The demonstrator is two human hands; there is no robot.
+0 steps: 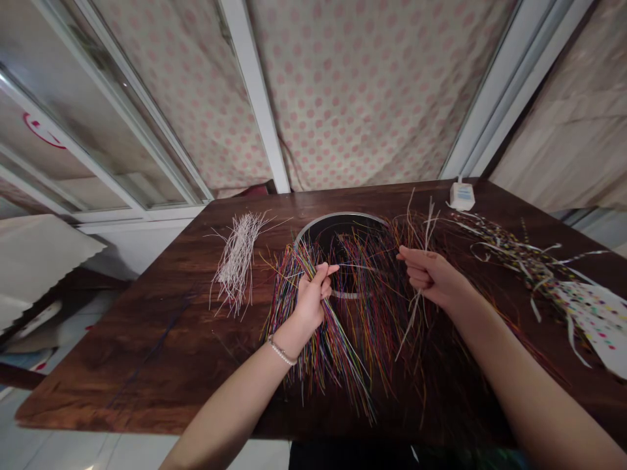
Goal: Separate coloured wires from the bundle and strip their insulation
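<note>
My left hand (312, 297), a beaded bracelet at its wrist, is closed around a bundle of thin coloured wires (349, 362) that slants across it. My right hand (432, 275) is pinched, with several white strands (409, 326) sticking out above and below its fingers. A fine strand (365, 267) runs between the two hands; its ends are hidden by the fingers. Under and between the hands lies a wide spread of loose coloured wires (372, 313). They partly cover a dark round piece with a silvery rim (337, 215).
A pile of white wires (238, 258) lies left on the dark wooden table (161, 313). On the right are dotted strips and ribbons (519, 258), a sheet with coloured dots (592, 316) and a small white box (462, 195). Behind stand framed panes with dotted curtain (353, 98).
</note>
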